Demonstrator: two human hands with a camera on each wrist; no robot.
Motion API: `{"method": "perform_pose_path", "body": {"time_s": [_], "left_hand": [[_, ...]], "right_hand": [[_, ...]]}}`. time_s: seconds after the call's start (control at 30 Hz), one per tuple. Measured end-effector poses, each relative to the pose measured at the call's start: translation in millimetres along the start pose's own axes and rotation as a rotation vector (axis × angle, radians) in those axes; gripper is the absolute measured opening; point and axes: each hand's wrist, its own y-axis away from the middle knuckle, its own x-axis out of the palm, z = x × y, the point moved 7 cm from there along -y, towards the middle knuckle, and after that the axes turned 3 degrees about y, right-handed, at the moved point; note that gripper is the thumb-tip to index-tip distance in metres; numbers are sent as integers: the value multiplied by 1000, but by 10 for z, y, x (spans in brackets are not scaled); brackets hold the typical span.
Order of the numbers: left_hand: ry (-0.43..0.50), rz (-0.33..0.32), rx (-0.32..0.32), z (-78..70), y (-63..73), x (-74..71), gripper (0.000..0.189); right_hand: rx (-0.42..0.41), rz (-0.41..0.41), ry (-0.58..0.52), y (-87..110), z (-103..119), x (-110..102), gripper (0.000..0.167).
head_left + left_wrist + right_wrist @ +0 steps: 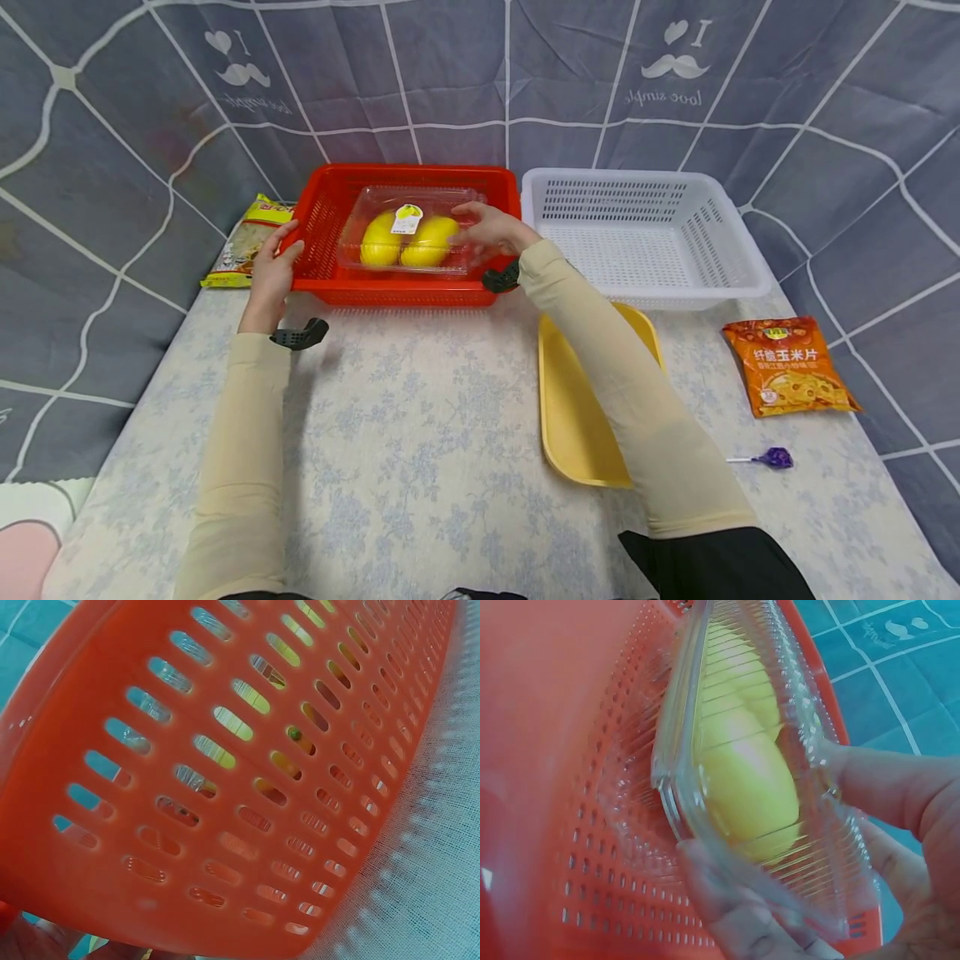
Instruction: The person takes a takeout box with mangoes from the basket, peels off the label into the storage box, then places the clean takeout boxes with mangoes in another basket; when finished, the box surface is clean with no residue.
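Observation:
A clear plastic clamshell box [452,200] with two yellow fruits [430,242] and a white label [407,219] is inside the red perforated basket [408,294]. My right hand [491,229] grips the right end of this box; in the right wrist view the thumb is on one side of the clear box [739,769] and the fingers on the other. My left hand [272,273] holds the basket's left rim, thumb over the edge. Seen from the left wrist, the red basket's slotted wall [187,847] fills most of the picture, and only some fingertips show at the bottom left.
To the right of the basket stands a white perforated basket [645,293]. Below my right forearm lies a yellow tray [573,421]. An orange snack bag [791,367] and a purple lollipop [776,457] lie at the right; a yellow-and-clear food packet [243,246] leans at the far left.

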Motion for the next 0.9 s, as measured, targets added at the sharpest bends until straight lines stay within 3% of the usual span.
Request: {"method": "perform_pose_path", "body": {"time_s": [0.2,0.57,0.9], "left_hand": [[2,-1,-10,6,1,-8,44],[5,0,-19,3,-3,10,44],[4,-11,-16,10,6,-4,44]], "right_hand": [[-32,-7,4,44,32,-6,63],[-166,-44,16,226,71,-125,61],[-296,-86,-32,634,76,-311,60]]}}
